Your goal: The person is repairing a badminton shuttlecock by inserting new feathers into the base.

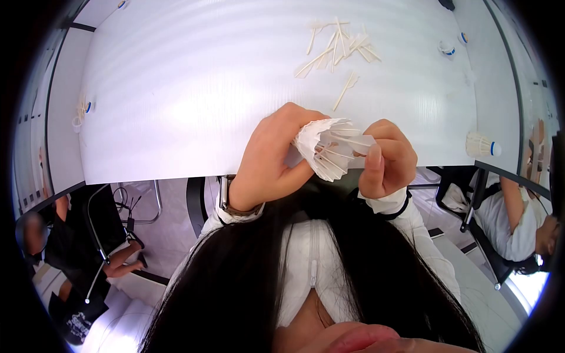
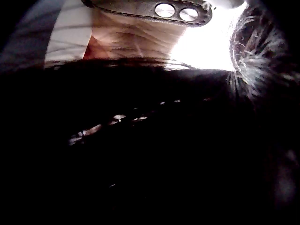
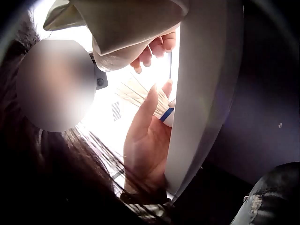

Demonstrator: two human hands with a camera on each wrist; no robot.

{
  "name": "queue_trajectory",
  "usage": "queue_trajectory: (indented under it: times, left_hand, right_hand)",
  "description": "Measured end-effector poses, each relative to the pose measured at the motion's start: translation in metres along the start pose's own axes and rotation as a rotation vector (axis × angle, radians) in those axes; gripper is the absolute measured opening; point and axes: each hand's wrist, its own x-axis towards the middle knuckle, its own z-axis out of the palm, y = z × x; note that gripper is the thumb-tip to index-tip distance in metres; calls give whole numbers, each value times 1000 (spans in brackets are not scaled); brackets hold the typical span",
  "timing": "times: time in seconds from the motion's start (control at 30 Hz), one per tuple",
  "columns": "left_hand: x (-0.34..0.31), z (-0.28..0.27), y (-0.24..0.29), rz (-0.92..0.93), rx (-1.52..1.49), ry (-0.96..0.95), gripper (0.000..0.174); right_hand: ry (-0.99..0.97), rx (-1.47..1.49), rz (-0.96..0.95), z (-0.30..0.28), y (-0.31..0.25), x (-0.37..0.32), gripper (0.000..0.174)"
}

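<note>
A white feather shuttlecock (image 1: pixel 329 147) is gripped in the left hand (image 1: pixel 268 156), its feathered end turned toward the right hand (image 1: pixel 389 159). Thumb and fingers of the right hand pinch a feather (image 1: pixel 361 141) at the skirt's edge. In the right wrist view the left hand (image 3: pixel 147 150) holds the shuttlecock (image 3: pixel 140 93) by its cork end, which has a blue band; the right hand (image 3: pixel 157 49) is above it, partly behind the sleeve. Dark hair blocks most of the left wrist view, where a bit of wrist (image 2: pixel 136 40) shows under a strap.
Loose feathers (image 1: pixel 338 47) lie in a pile on the white table (image 1: pixel 176 88), with a single one (image 1: pixel 344 94) nearer the hands. Another shuttlecock (image 1: pixel 482 145) lies at the right edge. Cork pieces (image 1: pixel 447 48) lie by the right panel. People sit on both sides.
</note>
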Motion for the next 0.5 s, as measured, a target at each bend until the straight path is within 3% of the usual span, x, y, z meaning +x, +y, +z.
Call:
queue_trajectory:
  times: [0.5]
  left_hand:
    - [0,1,-3,37,-12,-21,34]
  right_hand:
    - [-65,-44,7,1,-3,4,9]
